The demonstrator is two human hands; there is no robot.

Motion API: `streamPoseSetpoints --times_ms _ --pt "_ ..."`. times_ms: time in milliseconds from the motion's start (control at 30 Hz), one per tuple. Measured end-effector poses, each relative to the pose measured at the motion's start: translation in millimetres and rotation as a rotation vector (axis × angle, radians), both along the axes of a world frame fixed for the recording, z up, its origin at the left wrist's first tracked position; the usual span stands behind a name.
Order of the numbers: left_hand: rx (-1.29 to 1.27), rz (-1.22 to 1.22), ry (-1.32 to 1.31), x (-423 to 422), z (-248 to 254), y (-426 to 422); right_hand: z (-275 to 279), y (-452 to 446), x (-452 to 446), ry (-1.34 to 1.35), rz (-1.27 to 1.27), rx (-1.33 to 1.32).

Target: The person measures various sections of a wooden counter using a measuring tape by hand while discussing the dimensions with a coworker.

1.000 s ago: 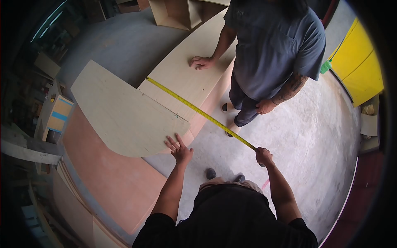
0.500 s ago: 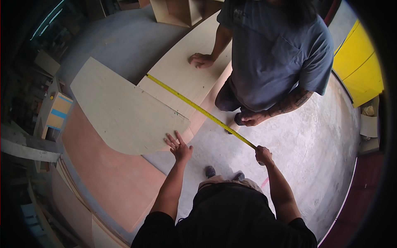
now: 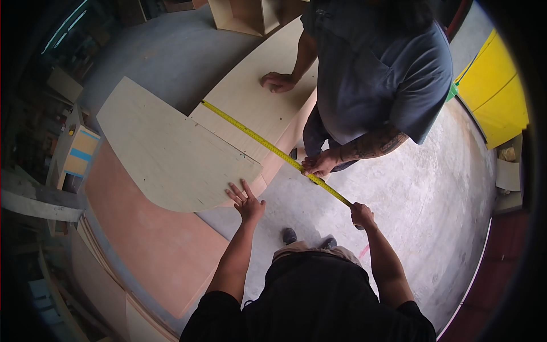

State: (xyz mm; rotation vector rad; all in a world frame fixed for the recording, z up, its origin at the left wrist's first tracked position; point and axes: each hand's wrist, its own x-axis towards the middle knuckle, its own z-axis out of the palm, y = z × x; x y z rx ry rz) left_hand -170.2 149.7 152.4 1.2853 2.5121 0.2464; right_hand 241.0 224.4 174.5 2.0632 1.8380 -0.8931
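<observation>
A yellow tape measure [image 3: 250, 134] is drawn out across a pale plywood panel [image 3: 259, 97], its far end at the panel's left edge. My right hand [image 3: 362, 216] is closed around the near end of the tape, above the floor. With fingers spread, my left hand [image 3: 247, 203] rests on the rounded corner of a second, curved plywood panel [image 3: 171, 148]. Across from me, a co-worker's hand [image 3: 320, 163] is at the tape's blade, between the panel edge and my right hand. The co-worker's other hand [image 3: 277, 82] lies on the far panel.
A pinkish sheet [image 3: 154, 228] lies low on the left, beneath the curved panel. Open wooden boxes [image 3: 242, 16] stand at the back, and a cabinet with blue tape [image 3: 80, 154] at the left. Yellow panels [image 3: 496, 85] stand at the right. Concrete floor [image 3: 421, 216] spreads around my feet.
The co-worker has leaned in, and one of their hands has moved up to the tape's blade. My hands and the tape have stayed nearly still.
</observation>
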Motion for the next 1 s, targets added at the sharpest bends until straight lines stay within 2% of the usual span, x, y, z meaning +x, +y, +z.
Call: streamPoseSetpoints --times_ms 1000 --pt "-0.01 0.016 0.004 3 2 3 -6 -9 3 0.027 0.047 -0.059"
